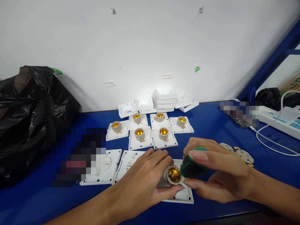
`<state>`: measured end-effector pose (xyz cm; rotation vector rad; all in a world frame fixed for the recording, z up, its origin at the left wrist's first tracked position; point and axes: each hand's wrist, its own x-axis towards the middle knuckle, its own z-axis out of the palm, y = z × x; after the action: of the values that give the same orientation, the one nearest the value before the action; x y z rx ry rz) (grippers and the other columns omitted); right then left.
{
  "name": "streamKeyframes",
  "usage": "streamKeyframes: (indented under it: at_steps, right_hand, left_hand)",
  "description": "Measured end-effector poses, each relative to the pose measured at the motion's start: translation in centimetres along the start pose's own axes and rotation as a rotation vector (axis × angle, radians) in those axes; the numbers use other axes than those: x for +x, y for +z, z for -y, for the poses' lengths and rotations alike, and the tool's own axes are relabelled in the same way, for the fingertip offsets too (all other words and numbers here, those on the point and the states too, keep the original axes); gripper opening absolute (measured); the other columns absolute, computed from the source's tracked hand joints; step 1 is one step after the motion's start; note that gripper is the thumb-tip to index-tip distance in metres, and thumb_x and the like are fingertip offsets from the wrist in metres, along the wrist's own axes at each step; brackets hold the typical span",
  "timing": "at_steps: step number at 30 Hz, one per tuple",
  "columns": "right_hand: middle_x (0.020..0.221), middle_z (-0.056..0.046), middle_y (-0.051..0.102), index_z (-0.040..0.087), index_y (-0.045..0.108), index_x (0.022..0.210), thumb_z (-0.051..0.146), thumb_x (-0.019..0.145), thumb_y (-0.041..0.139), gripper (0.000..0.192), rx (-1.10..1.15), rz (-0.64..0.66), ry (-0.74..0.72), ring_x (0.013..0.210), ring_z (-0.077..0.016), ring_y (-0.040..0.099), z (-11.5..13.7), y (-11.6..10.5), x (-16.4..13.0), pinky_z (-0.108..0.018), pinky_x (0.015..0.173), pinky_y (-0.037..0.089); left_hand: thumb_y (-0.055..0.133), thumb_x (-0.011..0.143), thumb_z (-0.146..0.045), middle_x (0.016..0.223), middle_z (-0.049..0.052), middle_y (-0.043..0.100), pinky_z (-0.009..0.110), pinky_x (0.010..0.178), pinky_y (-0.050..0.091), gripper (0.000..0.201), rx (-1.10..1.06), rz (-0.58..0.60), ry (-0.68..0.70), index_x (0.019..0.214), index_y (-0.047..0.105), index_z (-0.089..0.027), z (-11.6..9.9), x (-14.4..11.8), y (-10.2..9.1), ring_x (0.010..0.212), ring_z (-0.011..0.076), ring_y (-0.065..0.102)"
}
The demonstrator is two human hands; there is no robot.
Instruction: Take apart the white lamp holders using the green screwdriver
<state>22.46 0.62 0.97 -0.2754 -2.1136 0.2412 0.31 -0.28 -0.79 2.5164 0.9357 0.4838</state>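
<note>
**Right at the socket: driver in one hand, plate held by the other**

Now both hands meet at the near edge of the desk (211, 125), over one lamp holder. The left hand (145, 181) comes in from the lower left & lies across a white plate (185, 195), fingers curled round the holder's socket (173, 175), thumb on the plate just below it. So it's closed on the socket, pinning the plate flat to the desk.

The right hand (217, 175) comes in from the right, closed on a screwdriver (193, 164) w/ a green-and-black handle. Only the handle shows; the tip is hidden. The handle's long axis runs roughly right-to-left & slightly down, its end touching or just beside the socket's brass mouth, which faces up & toward the camera. Right hand is the nearer one to the tool, left the nearer to the socket; they're almost touching.

Beyond the hands, six finished holders (150, 129) sit in two rows, sockets up. Behind them, by the wall, a stack of white covers (165, 100). Two bare plates (105, 168) lie left of the left hand. A black bag (28, 118) sits far left, a power strip (281, 120) w/ white cable far right, and some metal parts (236, 151) just past the right hand.
</note>
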Motion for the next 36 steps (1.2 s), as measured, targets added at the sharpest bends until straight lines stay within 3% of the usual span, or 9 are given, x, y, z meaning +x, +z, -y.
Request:
streamKeyframes:
  at_steps: [3,8,12,17,21,25,32,36]
  right_hand:
    - [0.083,-0.004,0.064,0.019,0.030,0.162,0.015,0.094,0.065,0.077,-0.007,0.009,-0.002,0.070,-0.0209,0.061,0.04,0.04,-0.08,-0.034,0.059,0.056]
    - [0.080,0.000,0.061,0.029,0.036,0.160,0.016,0.095,0.068,0.074,-0.012,-0.028,0.066,0.068,-0.0174,0.056,0.16,0.18,-0.07,-0.027,0.052,0.049]
    - [0.097,-0.008,0.067,0.024,0.032,0.161,0.014,0.096,0.065,0.074,0.040,0.010,0.015,0.081,-0.0200,0.062,0.21,0.11,0.06,-0.033,0.066,0.057]
    - [0.082,0.000,0.055,0.028,0.034,0.160,0.011,0.095,0.065,0.074,-0.023,0.036,0.040,0.067,-0.0164,0.049,0.34,-0.05,-0.01,-0.030,0.056,0.049]
    - [0.087,-0.003,0.060,0.025,0.028,0.162,0.009,0.094,0.065,0.079,0.054,0.045,0.009,0.073,-0.0191,0.055,0.24,0.03,-0.01,-0.034,0.062,0.052]
    - [0.083,-0.001,0.059,0.031,0.026,0.163,0.007,0.092,0.069,0.087,0.077,0.027,0.054,0.068,-0.0176,0.053,0.05,0.24,-0.20,-0.033,0.058,0.048]
    - [0.083,-0.001,0.060,0.026,0.027,0.163,0.011,0.093,0.067,0.082,0.121,0.041,0.034,0.069,-0.0192,0.055,0.07,0.26,-0.12,-0.035,0.060,0.050]
    - [0.082,0.000,0.058,0.030,0.027,0.163,0.008,0.094,0.066,0.082,0.099,0.004,0.051,0.067,-0.0168,0.052,0.14,0.34,-0.03,-0.031,0.056,0.047]
  left_hand:
    - [0.068,0.096,-0.039,0.103,0.004,0.069,0.042,0.091,0.051,0.020,-0.019,0.024,-0.007,0.100,0.062,-0.020,0.07,-0.02,0.01,0.096,0.0266,0.066]
    - [0.071,0.095,-0.041,0.099,0.005,0.069,0.045,0.091,0.051,0.023,0.012,0.005,0.004,0.098,0.062,-0.020,0.15,-0.07,0.11,0.094,0.0275,0.065]
    - [0.071,0.095,-0.040,0.102,0.004,0.067,0.044,0.093,0.050,0.023,-0.012,0.018,0.008,0.097,0.060,-0.019,0.02,0.02,-0.04,0.097,0.0263,0.065]
    - [0.069,0.096,-0.039,0.098,0.002,0.066,0.043,0.091,0.050,0.022,0.007,0.000,-0.002,0.093,0.059,-0.020,-0.13,0.05,-0.16,0.092,0.0244,0.064]
    - [0.070,0.095,-0.038,0.101,0.002,0.066,0.042,0.093,0.049,0.021,-0.009,0.008,0.006,0.097,0.061,-0.019,-0.12,0.06,-0.14,0.096,0.0250,0.064]
    - [0.070,0.096,-0.038,0.098,0.002,0.066,0.042,0.089,0.049,0.021,-0.002,-0.005,0.007,0.095,0.061,-0.019,0.00,-0.03,0.01,0.092,0.0244,0.062]
    - [0.069,0.096,-0.040,0.099,0.003,0.066,0.040,0.087,0.050,0.022,-0.006,-0.001,0.008,0.093,0.061,-0.019,-0.08,-0.02,-0.07,0.091,0.0240,0.063]
    - [0.069,0.097,-0.041,0.098,0.003,0.067,0.040,0.086,0.051,0.023,0.007,-0.016,0.023,0.096,0.062,-0.019,0.00,-0.03,-0.01,0.091,0.0246,0.064]
